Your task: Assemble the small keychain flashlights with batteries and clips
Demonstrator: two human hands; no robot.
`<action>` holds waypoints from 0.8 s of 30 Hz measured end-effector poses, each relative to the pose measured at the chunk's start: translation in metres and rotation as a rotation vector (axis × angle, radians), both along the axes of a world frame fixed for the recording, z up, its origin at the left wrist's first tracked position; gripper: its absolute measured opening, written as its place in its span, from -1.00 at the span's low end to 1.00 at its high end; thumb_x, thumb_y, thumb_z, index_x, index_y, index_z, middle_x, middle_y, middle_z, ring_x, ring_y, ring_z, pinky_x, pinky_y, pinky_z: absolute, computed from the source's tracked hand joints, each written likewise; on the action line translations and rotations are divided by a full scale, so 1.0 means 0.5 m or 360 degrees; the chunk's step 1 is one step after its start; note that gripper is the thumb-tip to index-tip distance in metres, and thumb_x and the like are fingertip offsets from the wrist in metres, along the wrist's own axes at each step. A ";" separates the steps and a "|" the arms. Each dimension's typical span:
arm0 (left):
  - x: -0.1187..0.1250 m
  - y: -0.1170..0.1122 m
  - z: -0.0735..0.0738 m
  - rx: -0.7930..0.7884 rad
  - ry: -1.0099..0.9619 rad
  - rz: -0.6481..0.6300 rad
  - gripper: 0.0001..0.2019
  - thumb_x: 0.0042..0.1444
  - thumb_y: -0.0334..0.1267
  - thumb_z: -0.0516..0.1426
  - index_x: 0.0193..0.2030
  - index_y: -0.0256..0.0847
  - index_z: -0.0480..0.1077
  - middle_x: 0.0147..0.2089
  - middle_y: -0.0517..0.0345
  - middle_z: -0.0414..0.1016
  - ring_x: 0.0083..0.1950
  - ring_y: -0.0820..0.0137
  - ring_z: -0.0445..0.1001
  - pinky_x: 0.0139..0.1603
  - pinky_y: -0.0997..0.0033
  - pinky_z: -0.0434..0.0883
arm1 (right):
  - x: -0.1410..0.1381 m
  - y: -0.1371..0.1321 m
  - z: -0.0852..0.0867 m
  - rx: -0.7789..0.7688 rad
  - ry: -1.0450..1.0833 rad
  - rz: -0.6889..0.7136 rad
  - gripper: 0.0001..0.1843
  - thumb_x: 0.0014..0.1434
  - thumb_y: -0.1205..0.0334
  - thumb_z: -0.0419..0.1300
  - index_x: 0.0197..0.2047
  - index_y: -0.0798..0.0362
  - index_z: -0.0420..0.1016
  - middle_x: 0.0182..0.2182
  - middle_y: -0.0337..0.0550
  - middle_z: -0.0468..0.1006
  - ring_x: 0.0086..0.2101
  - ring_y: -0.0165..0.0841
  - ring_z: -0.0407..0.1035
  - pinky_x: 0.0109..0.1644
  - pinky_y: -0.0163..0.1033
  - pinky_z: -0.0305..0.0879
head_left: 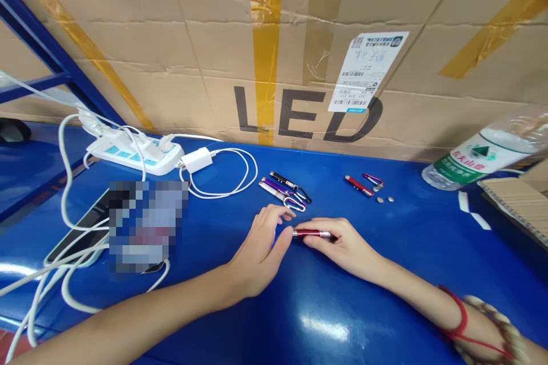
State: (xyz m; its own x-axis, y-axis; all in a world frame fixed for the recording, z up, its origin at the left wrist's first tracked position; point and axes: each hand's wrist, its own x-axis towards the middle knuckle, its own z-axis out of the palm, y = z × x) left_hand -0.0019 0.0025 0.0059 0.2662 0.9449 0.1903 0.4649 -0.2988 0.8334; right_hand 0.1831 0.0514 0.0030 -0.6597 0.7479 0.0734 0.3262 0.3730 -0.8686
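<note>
A slim red flashlight (312,233) with silver ends lies across the fingers of my right hand (342,242), gripped between thumb and fingertips. Close to its left end is the thumb of my left hand (263,251); whether it touches cannot be made out. The left fingers are bent loosely, apart from the thumb, with nothing between them. Beyond that hand lie a black flashlight (282,179), a purple flashlight (275,185) and a silver flashlight (273,190) with carabiner clips. Farther right, another red flashlight (358,186) rests beside a red clip (373,179) and small button cells (380,200).
A white power strip (166,162) with plugs and looping cables sits at left on the blue table (325,319), near a phone (85,234) and a pixelated patch. A big cardboard box (192,57) backs the table. A water bottle (475,159) leans at right.
</note>
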 end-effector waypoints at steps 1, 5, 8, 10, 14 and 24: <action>0.000 -0.001 0.000 0.0004 0.0003 0.0001 -0.79 0.27 -0.24 -0.15 -0.02 -0.17 0.16 -0.08 0.03 0.28 -0.04 0.27 0.23 0.05 0.17 0.19 | 0.001 0.000 0.001 0.0008 0.0004 0.0008 -0.75 0.18 0.15 0.10 -0.16 0.01 0.54 -0.22 -0.16 0.59 -0.24 -0.34 0.46 -0.14 -0.28 0.37; 0.000 -0.002 0.000 0.0011 0.0033 0.0001 -0.80 0.27 -0.24 -0.15 -0.03 -0.18 0.17 -0.08 0.02 0.30 -0.03 0.26 0.24 0.06 0.13 0.19 | 0.002 -0.001 0.005 0.0027 0.0009 0.0015 -0.71 0.21 0.09 0.06 -0.15 0.00 0.54 -0.23 -0.14 0.59 -0.24 -0.32 0.46 -0.16 -0.27 0.37; 0.001 -0.003 0.000 0.0017 0.0040 0.0014 -0.80 0.27 -0.25 -0.14 -0.03 -0.18 0.18 -0.08 0.02 0.30 -0.04 0.26 0.24 0.05 0.13 0.21 | 0.001 -0.003 0.008 0.0041 -0.0003 0.0017 -0.68 0.22 0.05 0.04 -0.16 0.00 0.55 -0.25 -0.14 0.59 -0.26 -0.33 0.46 -0.20 -0.28 0.36; 0.002 -0.003 -0.001 0.0021 0.0039 0.0035 -0.81 0.26 -0.26 -0.14 -0.05 -0.18 0.19 -0.09 0.02 0.30 -0.04 0.26 0.25 0.04 0.15 0.22 | -0.001 -0.006 0.011 0.0065 -0.0023 0.0026 -0.63 0.24 0.03 -0.01 -0.19 0.02 0.56 -0.29 -0.13 0.59 -0.30 -0.34 0.46 -0.22 -0.29 0.35; 0.003 -0.004 0.000 0.0025 0.0048 0.0065 -0.81 0.25 -0.26 -0.13 -0.06 -0.17 0.20 -0.12 0.05 0.30 -0.05 0.27 0.25 0.05 0.15 0.22 | -0.009 -0.013 0.017 0.0158 -0.0017 0.0020 -0.57 0.28 0.05 -0.08 -0.24 0.05 0.57 -0.36 -0.13 0.59 -0.33 -0.36 0.45 -0.21 -0.30 0.34; 0.006 -0.005 0.007 -0.0011 -0.0036 0.0170 -0.81 0.26 -0.20 -0.13 -0.10 -0.14 0.22 -0.14 0.05 0.30 -0.06 0.25 0.26 0.05 0.12 0.23 | 0.036 0.026 0.016 0.1055 -0.0741 -0.0649 -0.62 0.29 0.23 -0.15 0.09 -0.06 0.34 -0.20 -0.14 0.51 -0.33 -0.37 0.47 -0.46 -0.36 0.36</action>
